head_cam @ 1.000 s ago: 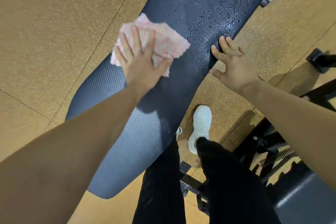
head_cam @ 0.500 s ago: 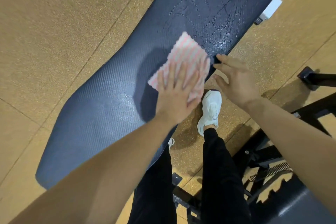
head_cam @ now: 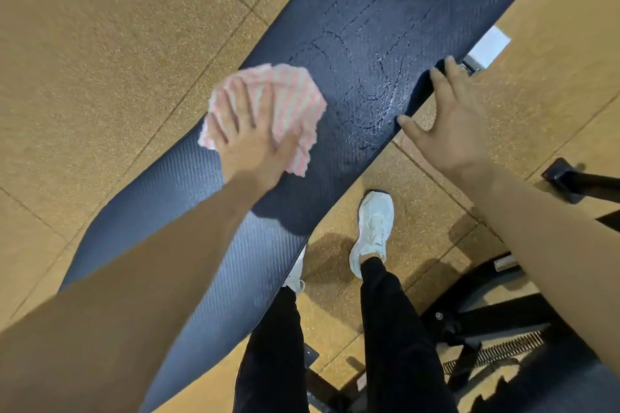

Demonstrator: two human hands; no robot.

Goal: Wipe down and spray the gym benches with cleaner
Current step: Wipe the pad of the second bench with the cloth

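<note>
A long dark blue padded gym bench (head_cam: 379, 30) runs diagonally from lower left to upper right. Wet streaks of cleaner glisten on its upper half. My left hand (head_cam: 250, 141) presses a pink-and-white striped cloth (head_cam: 292, 100) flat on the pad near its far edge. My right hand (head_cam: 449, 117) rests on the bench's near edge, fingers spread over the rim and thumb apart, holding nothing. No spray bottle is in view.
Tan speckled rubber floor tiles (head_cam: 100, 43) surround the bench. My legs in black trousers and white shoes (head_cam: 374, 228) stand at the near side. Black metal frame parts and a spring (head_cam: 496, 350) lie at lower right, a black foot (head_cam: 563, 178) at right.
My left hand has swept the cloth from the bench's near edge back across the pad toward its far edge. My right hand stays on the near edge, further up the bench.
</note>
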